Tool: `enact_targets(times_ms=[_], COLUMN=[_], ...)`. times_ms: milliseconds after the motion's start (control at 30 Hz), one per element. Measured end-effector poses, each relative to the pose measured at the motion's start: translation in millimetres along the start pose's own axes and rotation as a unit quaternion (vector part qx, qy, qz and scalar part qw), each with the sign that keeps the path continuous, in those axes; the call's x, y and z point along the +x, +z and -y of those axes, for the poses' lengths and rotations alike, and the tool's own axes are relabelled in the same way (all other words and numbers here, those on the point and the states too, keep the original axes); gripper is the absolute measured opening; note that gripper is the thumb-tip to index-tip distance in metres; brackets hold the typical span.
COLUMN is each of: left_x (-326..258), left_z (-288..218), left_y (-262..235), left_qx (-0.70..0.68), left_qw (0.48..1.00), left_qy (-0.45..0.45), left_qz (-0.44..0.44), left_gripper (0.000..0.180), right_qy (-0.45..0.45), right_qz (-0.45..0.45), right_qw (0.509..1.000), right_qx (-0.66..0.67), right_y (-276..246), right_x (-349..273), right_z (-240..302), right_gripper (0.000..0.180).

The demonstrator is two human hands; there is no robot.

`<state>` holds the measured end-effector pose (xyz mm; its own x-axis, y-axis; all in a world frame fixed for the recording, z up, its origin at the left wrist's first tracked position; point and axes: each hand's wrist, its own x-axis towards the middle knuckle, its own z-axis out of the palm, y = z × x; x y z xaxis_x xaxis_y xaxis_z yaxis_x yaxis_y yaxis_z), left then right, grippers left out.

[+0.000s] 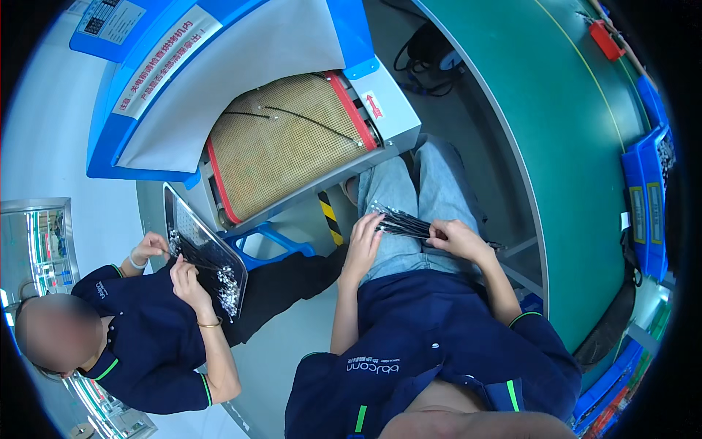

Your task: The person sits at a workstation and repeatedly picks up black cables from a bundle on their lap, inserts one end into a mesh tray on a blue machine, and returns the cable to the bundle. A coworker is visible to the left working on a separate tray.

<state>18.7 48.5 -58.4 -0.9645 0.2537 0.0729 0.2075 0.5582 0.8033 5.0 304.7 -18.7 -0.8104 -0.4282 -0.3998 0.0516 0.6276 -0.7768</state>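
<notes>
Across my lap lies a bundle of thin black cables with small pale ends at its left side. My right hand is closed round the bundle toward its right end. At the left end, the fingers of my left hand are bent against the pale cable ends and appear to grip them. Beyond my knees, a few loose black cables rest on the tan mesh conveyor belt, apart from both hands.
A blue and white machine hoods the belt's far end. To my left, a seated co-worker handles black cables on a tray. A blue stool stands between us. On my right is a green table with blue bins along its far side.
</notes>
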Motion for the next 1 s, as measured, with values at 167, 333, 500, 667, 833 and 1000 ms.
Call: enact_targets(times_ms=[167, 333, 500, 667, 833, 1000], left_x=[-6, -6, -10, -4, -1, 1], left_z=[7, -7, -1, -4, -20, -33], left_y=[-4, -6, -6, -5, 3, 1], left_qx=[0.022, 0.001, -0.032, -0.011, -0.015, -0.029], left_qw=[0.999, 1.0, 0.999, 0.997, 0.993, 0.994], left_qy=[0.014, 0.003, -0.013, 0.039, 0.04, 0.027], left_qz=[0.048, 0.015, 0.037, 0.067, 0.109, 0.104], left_gripper=[0.031, 0.029, 0.02, 0.015, 0.014, 0.015], right_qy=[-0.024, -0.058, -0.062, -0.107, -0.163, -0.175], right_qz=[-0.031, -0.047, -0.055, -0.071, -0.071, -0.096], right_qw=[0.998, 0.997, 0.996, 0.991, 0.984, 0.98], right_qx=[0.044, 0.03, 0.026, 0.027, -0.01, -0.022], right_y=[-3, -4, -5, -7, 4, 7], right_x=[-4, -4, -4, -5, 0, 4], right_z=[8, 10, 13, 16, 21, 20], right_gripper=[0.018, 0.017, 0.016, 0.017, 0.016, 0.013])
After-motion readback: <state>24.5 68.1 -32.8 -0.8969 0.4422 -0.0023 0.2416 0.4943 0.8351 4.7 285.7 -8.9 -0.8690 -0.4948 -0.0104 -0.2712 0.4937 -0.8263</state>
